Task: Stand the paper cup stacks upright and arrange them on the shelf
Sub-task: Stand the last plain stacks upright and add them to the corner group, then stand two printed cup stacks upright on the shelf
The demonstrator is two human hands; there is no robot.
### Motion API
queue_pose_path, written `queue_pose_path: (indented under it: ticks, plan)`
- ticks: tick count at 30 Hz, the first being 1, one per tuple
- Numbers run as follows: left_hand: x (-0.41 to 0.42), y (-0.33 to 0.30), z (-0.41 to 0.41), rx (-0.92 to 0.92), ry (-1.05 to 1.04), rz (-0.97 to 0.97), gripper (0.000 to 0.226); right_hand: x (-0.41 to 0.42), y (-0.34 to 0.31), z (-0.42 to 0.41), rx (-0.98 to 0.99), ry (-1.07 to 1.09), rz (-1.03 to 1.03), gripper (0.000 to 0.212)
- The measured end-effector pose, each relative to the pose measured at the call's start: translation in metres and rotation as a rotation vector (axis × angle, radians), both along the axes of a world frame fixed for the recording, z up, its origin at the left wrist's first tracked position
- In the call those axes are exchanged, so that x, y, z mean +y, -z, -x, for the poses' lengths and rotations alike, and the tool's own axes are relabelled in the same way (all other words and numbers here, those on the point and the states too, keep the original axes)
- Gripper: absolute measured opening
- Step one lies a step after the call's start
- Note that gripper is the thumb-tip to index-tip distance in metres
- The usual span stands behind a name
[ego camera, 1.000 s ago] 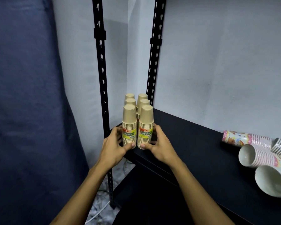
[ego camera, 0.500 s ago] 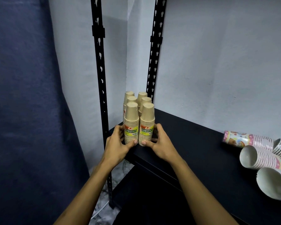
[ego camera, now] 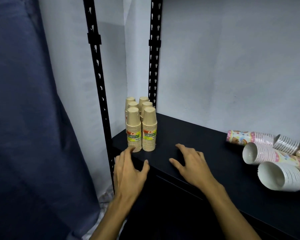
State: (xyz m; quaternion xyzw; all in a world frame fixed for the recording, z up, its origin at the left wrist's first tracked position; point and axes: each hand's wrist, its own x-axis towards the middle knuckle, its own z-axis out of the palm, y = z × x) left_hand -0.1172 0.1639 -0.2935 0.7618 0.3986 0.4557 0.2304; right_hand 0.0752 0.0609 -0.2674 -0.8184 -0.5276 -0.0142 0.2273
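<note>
Done: 6 tan kraft paper cup stacks [ego camera: 141, 125] stand upright, rims down, in 2 rows at the left corner of the black metal shelf [ego camera: 189, 144].
Left: the pastel patterned paper cup stacks [ego camera: 267, 153] lie on their sides at the right end, apparently 4 or more.
Look: the front 2 tan stacks carry yellow labels.
Left hand [ego camera: 130, 172]: fingers spread, holding nothing, fingertips just beside the front stack.
Right hand [ego camera: 192, 163]: open and empty above the shelf.

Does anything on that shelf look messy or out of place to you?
Yes. At the right end of the black shelf, several patterned cup stacks lie on their sides in a jumble, open mouths facing the camera. The brown cup stacks in the left corner stand upright in neat rows. Both hands hold nothing.
</note>
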Motion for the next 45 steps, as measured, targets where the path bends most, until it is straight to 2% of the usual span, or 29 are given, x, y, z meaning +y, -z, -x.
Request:
queue_pose_path:
  ticks: [3, 8, 15, 19, 21, 23, 27, 30, 33, 37, 39, 42, 45]
  plan:
    - [-0.029, -0.007, -0.021, 0.071, 0.184, -0.072, 0.046, -0.052, 0.004, -0.022, -0.038, 0.048, 0.064, 0.056]
    - [-0.064, -0.027, -0.075, 0.286, 0.573, -0.025, 0.066, -0.121, 0.006, -0.033, -0.042, 0.094, 0.073, 0.056]
    - [-0.089, -0.035, -0.139, 0.614, 0.885, -0.090, 0.066, -0.200, 0.003, -0.021, -0.057, 0.216, 0.075, 0.050]
    - [-0.100, -0.036, -0.165, 0.832, 0.979, -0.139, 0.070, -0.247, 0.008, -0.023, -0.076, 0.379, 0.048, 0.063]
    - [-0.099, -0.035, -0.172, 0.866, 1.008, -0.136, 0.073, -0.268, 0.011, -0.027, -0.096, 0.481, 0.065, 0.073]
    - [-0.096, -0.035, -0.175, 0.834, 1.043, -0.101, 0.076, -0.281, 0.014, -0.032, -0.099, 0.575, 0.093, 0.075]
    - [-0.092, -0.039, -0.187, 0.565, 0.990, -0.006, 0.085, -0.278, 0.008, -0.046, -0.005, 0.696, 0.033, 0.052]
    - [-0.094, -0.050, -0.209, 0.358, 0.965, -0.010, 0.083, -0.256, -0.006, -0.062, 0.126, 0.794, -0.098, 0.048]
    - [-0.103, -0.063, -0.234, 0.224, 0.963, -0.003, 0.071, -0.232, -0.013, -0.078, 0.233, 0.886, -0.273, 0.054]
    - [-0.114, -0.064, -0.261, 0.297, 0.963, -0.047, 0.063, -0.206, -0.021, -0.092, 0.403, 0.983, -0.460, 0.069]
    - [-0.116, -0.058, -0.269, 0.333, 0.939, -0.048, 0.059, -0.199, -0.023, -0.098, 0.471, 0.998, -0.499, 0.067]
    - [-0.119, -0.049, -0.271, 0.264, 0.893, 0.008, 0.062, -0.198, -0.022, -0.107, 0.525, 1.017, -0.522, 0.061]
    - [-0.119, -0.042, -0.270, 0.212, 0.878, 0.075, 0.068, -0.199, -0.014, -0.112, 0.539, 1.010, -0.544, 0.073]
